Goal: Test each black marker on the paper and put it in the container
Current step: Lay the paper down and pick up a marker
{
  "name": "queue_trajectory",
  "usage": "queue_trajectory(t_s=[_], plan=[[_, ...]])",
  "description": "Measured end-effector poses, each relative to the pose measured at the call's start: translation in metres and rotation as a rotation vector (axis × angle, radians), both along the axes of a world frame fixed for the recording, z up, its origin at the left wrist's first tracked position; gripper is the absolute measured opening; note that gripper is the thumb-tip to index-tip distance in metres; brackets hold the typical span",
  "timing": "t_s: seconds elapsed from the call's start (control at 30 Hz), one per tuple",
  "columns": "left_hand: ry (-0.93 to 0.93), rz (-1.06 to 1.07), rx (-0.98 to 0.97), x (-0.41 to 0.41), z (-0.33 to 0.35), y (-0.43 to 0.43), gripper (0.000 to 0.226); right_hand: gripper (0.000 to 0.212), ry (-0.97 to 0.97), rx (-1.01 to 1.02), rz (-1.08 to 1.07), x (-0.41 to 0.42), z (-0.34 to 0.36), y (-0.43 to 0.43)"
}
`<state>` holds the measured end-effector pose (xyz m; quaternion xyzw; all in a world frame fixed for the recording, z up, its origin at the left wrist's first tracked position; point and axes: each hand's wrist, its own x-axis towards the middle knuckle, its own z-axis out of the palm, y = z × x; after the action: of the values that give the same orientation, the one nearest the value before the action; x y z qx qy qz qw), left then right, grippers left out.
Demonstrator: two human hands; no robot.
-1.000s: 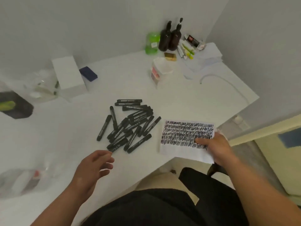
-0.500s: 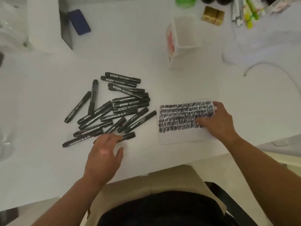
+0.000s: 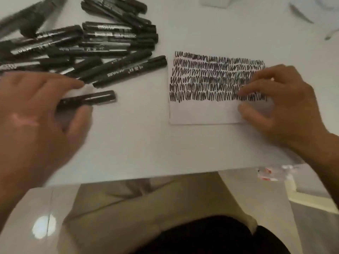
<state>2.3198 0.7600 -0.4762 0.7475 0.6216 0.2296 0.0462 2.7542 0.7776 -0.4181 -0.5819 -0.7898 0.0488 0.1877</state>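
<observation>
Closer in than half a second ago: head has dipped, so the far clutter is out of frame; right hand still on paper.

Head view:
- White table (image 3: 146, 143), near edge running across mid-frame.
- Marker pile (image 3: 110, 44) at 10 o'clock, barrels crossed and touching.
- Lone marker (image 3: 91, 98) lies just clear of the pile at 9 o'clock. Its near end runs under the left hand (image 3: 36, 116), between forefinger and thumb; blur, cannot tell if gripped.
- Paper (image 3: 201, 112) at 2 o'clock, rows of black scribble over a blank strip.
- Right hand (image 3: 286, 107) spread, fingertips and thumb pressing the paper flat.
- Container (image 3: 214, 1): white base only, at 12 o'clock edge.
- Glossy pale floor (image 3: 27, 208) below, with a lamp glare at 7 o'clock.
</observation>
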Motion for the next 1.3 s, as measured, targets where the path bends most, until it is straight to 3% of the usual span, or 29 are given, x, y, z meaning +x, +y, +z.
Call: queue_trajectory(t_s=[0.13,0.33,0.57,0.73,0.87,0.97,1.07,1.2,1.3], plan=[[0.111,0.062,0.173,0.019,0.024,-0.007,0.036,0.037,0.056,0.002,0.005,0.014,0.002,-0.004],[0.142,0.063,0.169,0.045,0.047,-0.018,0.031,0.033,0.078,-0.013,0.020,0.028,-0.004,0.004],[0.049,0.022,0.127,0.089,0.059,-0.027,0.030,0.023,0.085,-0.013,-0.010,0.052,-0.011,0.028],[-0.037,-0.050,0.180,0.143,0.071,-0.007,0.016,0.034,0.129,-0.018,0.000,0.057,-0.008,0.035],[-0.309,-0.029,0.029,0.190,0.081,0.025,0.011,0.033,0.291,0.129,-0.018,0.058,-0.005,0.035],[-0.706,-0.071,-0.244,0.217,0.085,0.054,0.004,0.017,0.488,0.181,-0.037,0.055,0.004,0.036],[-1.006,-0.146,-0.434,0.233,0.086,0.082,0.009,0.012,0.587,-0.044,0.039,0.038,0.021,0.041],[-1.318,-0.232,-0.594,0.242,0.081,0.110,0.019,0.050,0.502,-0.335,0.084,0.017,0.031,0.066],[-1.477,-0.226,-0.629,0.241,0.072,0.120,0.021,0.041,0.526,-0.450,0.136,0.012,0.029,0.084]])
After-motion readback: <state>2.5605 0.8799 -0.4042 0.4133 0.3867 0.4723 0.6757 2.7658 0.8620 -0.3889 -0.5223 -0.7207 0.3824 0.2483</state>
